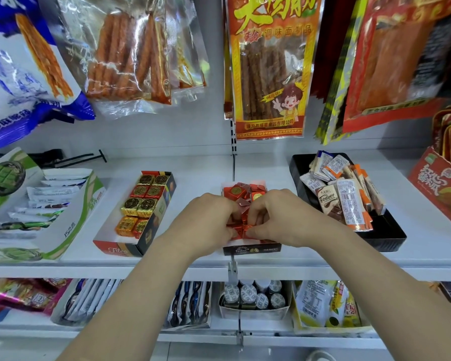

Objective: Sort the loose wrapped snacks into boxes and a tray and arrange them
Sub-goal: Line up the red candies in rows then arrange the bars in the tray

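Observation:
A small dark box [250,250] at the middle of the white shelf holds several red foil-wrapped snacks [236,192]. Both my hands are over its front half. My left hand [206,220] pinches red wrapped pieces at the box's left side. My right hand [274,217] pinches a red wrapped piece near the front middle. My fingers hide most of the front pieces. To the left, a long open box [138,247] holds rows of red, gold and orange foil squares [141,204]. To the right, a black tray [385,235] is piled with white and orange wrapped bars [349,199].
A green-and-white carton [71,222] of wrapped bars stands at the far left, a red carton [438,188] at the far right. Large snack bags [268,69] hang above the shelf. A lower shelf [253,298] carries more packs and small cups.

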`<state>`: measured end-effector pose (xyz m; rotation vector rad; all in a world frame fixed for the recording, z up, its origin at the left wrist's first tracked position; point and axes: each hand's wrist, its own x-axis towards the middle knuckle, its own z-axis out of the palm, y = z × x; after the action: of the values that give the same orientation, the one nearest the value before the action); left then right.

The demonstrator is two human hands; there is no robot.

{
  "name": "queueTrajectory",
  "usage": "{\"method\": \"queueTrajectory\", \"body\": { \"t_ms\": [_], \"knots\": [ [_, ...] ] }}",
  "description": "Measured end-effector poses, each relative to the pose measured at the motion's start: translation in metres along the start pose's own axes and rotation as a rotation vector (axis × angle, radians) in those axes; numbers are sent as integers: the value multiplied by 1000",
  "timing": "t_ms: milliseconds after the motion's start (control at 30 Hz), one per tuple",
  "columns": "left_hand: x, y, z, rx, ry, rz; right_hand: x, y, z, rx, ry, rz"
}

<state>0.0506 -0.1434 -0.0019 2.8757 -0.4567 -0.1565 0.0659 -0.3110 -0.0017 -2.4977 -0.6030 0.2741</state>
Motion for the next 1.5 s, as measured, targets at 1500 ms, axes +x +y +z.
{"method": "queueTrajectory", "body": {
  "t_ms": [1500],
  "knots": [
    [11, 4, 12, -162, 190, -39, 10, 25, -6, -72, 193, 117]
  ]
}}
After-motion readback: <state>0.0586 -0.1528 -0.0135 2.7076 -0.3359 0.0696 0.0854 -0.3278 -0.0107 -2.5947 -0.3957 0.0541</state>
